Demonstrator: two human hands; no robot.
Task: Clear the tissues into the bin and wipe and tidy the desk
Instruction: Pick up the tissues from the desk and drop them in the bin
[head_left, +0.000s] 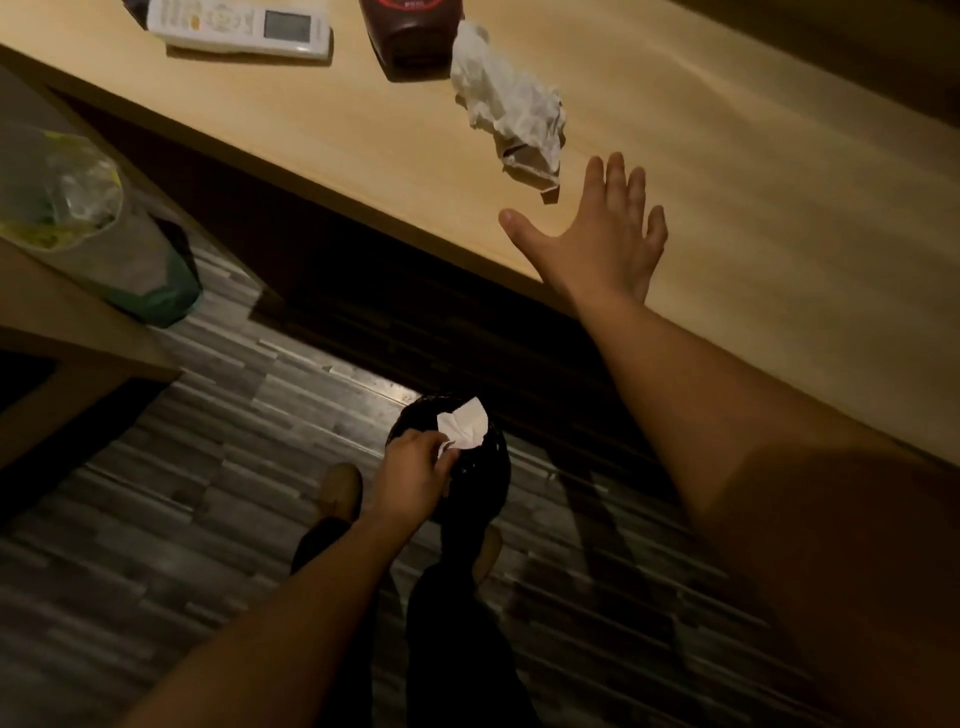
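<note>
The person's left hand (415, 480) hangs low over the striped wooden floor (182, 467), thumb and fingertips pinched on a small white tissue (464, 422). That tissue sits directly above the round black bin (480, 478), which stands on the floor just in front of the desk's near edge, between the person's feet and the dark space under the desk. The right hand (605, 234) is stretched out flat over the desk (753, 208) close to its near edge, fingers spread wide and holding nothing. A larger crumpled tissue (511, 111) lies on the desk just beyond the fingertips, apart from them, with a small torn scrap (549, 195) beside its near end. A dark brown bottle (413, 36) lies at the far edge of the view, touching or overlapping the crumpled tissue's far end. A white remote control (239, 26) lies on the desk to the left of the bottle. A clear plastic bag (78, 208) of items rests on a lower wooden surface (62, 332) at the left.
</note>
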